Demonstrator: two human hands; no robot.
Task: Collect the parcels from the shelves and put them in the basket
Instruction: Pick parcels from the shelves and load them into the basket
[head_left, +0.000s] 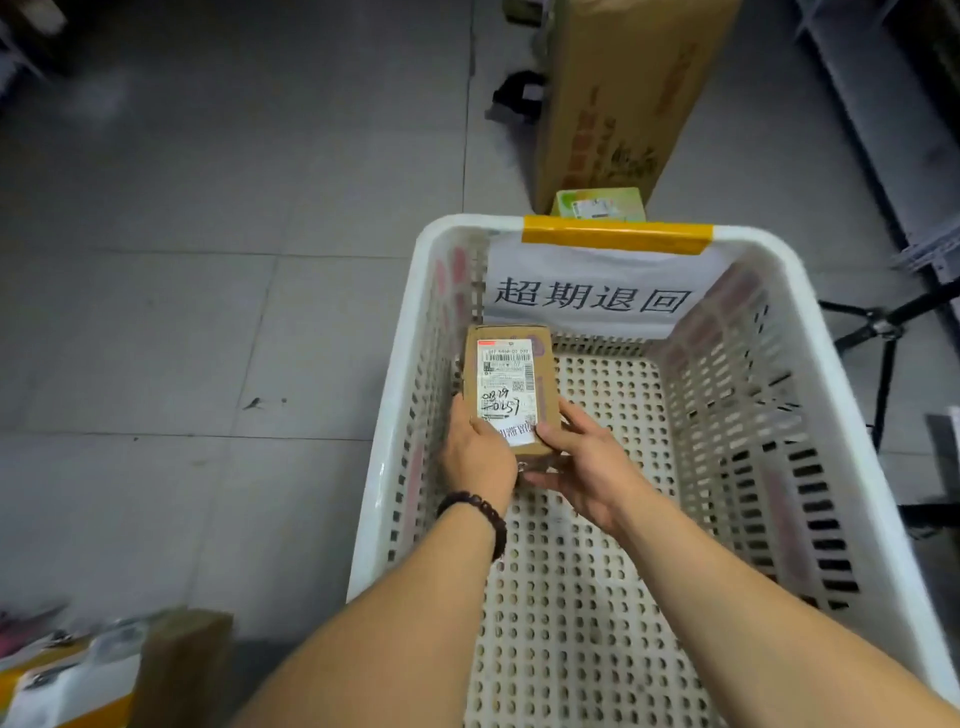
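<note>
A small brown cardboard parcel (511, 384) with a white shipping label and handwritten numbers is held inside the white perforated basket (810, 332), near its far left corner. My left hand (480, 454) grips the parcel's near left edge, thumb on the label. My right hand (582, 462) holds the near right edge, thumb on top and fingers underneath. A bead bracelet circles my left wrist. The basket floor shows no other parcel. A white sheet with black characters hangs on the basket's far wall under yellow tape.
A tall cardboard box (618, 98) stands beyond the basket with a small green box (600, 203) at its foot. Blurred parcels (104, 670) lie at the bottom left. A black tripod (883, 332) and a metal shelf frame (893, 130) are on the right. Grey tiled floor spreads left.
</note>
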